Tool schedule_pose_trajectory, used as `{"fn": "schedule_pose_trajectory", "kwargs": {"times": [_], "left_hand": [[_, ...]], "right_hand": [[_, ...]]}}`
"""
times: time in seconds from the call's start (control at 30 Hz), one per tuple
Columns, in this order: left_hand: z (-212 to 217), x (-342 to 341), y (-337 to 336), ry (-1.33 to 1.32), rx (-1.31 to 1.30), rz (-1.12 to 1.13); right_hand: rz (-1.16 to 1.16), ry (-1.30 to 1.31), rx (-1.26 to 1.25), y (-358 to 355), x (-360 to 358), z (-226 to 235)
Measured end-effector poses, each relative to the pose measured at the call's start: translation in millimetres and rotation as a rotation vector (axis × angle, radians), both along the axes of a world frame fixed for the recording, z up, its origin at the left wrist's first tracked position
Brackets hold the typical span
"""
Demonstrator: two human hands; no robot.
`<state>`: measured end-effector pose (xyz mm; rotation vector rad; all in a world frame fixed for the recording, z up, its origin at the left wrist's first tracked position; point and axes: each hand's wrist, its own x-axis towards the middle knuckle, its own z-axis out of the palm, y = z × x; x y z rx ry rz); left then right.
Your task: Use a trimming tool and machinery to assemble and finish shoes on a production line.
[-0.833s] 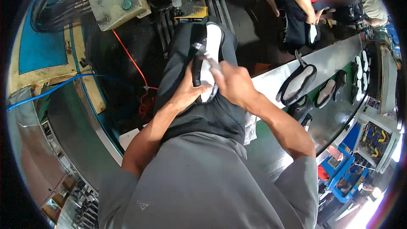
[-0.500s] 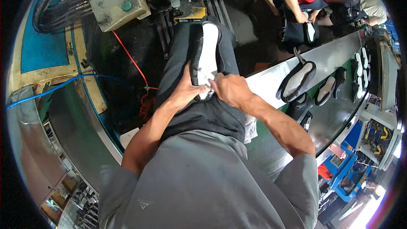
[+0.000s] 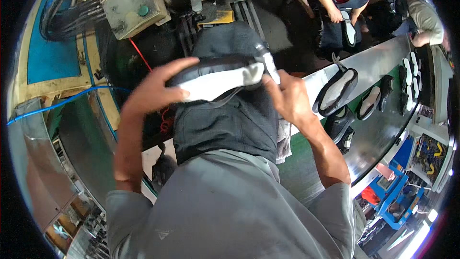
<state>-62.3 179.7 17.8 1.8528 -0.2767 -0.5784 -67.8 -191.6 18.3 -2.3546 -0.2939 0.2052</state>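
above the dark factory floor [image 3: 282, 24], white-soled shoe [image 3: 218, 79] sideways, clasped between left hand [image 3: 158, 88] and right hand [image 3: 287, 98] fingers

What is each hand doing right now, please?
Left hand: closed on one end of the shoe.
Right hand: closed on the shoe's other end.

We stood in a shoe factory: a curved conveyor line [image 3: 383, 129] carried black shoe uppers [image 3: 338, 91] past heavy machinery [image 3: 129, 2] and hoses [image 3: 72, 17].
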Motion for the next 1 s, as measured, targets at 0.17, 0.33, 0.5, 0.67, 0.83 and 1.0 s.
{"fn": "schedule_pose_trajectory", "kwargs": {"times": [0.17, 0.33, 0.5, 0.67, 0.83, 1.0], "left_hand": [[1.9, 92.6, -55.2, -0.105, -0.004, 0.168], [-70.8, 91.5, -129.1, 0.419, -0.171, 0.108], [-113.5, 11.7, -136.3, 0.229, 0.012, 0.059], [-101.2, -30.6, -145.9, 0.031, 0.317, 0.077], [-95.6, -30.5, -144.4, 0.098, 0.329, 0.129], [-123.0, -39.7, -139.5, 0.029, 0.012, 0.192]], "right_hand": [[-0.212, 0.199, 0.207, -13.8, 3.7, -13.0], [-0.042, 0.122, -0.024, -37.1, -20.1, -29.6], [0.111, 0.217, -0.237, -47.1, -40.7, -39.1], [0.283, 0.036, -0.301, -27.0, -33.5, -50.0], [0.346, 0.030, -0.396, -43.1, -40.8, -74.8], [0.369, 0.229, -0.321, -37.6, -37.8, -71.4]]}}
